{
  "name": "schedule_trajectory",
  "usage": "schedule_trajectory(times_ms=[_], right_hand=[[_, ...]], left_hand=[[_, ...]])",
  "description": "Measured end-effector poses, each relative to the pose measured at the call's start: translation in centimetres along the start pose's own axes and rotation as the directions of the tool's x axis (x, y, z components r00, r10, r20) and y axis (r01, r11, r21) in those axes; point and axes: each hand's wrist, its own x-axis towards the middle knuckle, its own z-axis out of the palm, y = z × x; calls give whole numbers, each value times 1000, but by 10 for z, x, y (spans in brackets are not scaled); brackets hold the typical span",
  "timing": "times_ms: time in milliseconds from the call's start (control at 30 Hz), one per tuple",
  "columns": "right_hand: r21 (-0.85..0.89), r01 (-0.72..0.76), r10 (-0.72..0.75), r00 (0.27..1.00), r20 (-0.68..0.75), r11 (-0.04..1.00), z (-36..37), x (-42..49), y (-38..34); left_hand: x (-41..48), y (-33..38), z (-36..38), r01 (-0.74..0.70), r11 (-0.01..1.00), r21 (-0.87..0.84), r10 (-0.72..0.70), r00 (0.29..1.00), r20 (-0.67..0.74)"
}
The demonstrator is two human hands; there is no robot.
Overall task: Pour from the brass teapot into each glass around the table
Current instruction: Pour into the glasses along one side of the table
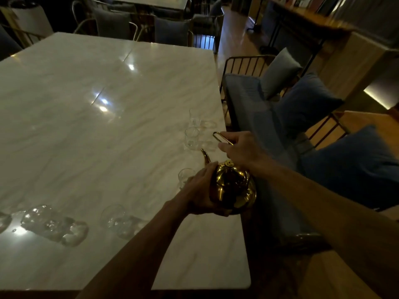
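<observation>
The brass teapot (pixel 234 187) hangs over the right edge of the white marble table (pixel 97 104), its spout pointing away towards the glasses. My right hand (pixel 239 148) grips the thin wire handle above the lid. My left hand (pixel 203 190) cups the pot's left side and base. Three clear glasses stand along the right edge: one (pixel 185 176) partly behind my left hand, one (pixel 191 138) just beyond the spout, one (pixel 195 117) farther off. More glasses sit near the front edge, one (pixel 113 216) in the middle and a blurred cluster (pixel 41 216) at the left.
Blue cushioned chairs (pixel 306 108) with dark metal frames stand close along the table's right side. More chairs (pixel 170 29) and another table sit at the far end. A wooden counter (pixel 323 24) runs along the back right over a wood floor.
</observation>
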Motion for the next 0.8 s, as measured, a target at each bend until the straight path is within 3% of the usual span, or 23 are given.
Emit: schedule_trajectory(times_ms=[267,433,567,800], right_hand=[[-44,101,-100,995,18,994,-30,60,7],[-34,134,-130,986,108,990,-39,113,23],[-21,154,-147,970,193,988,-41,155,38],[-10,168,-157,941,300,986,-33,215,48]], left_hand=[[63,-5,1,9,1000,-6,-9,996,-84],[109,-14,8,6,995,-103,-25,983,-181],[143,-33,19,3,997,-76,-23,966,-257],[175,-47,17,126,986,-112,-151,957,-247]])
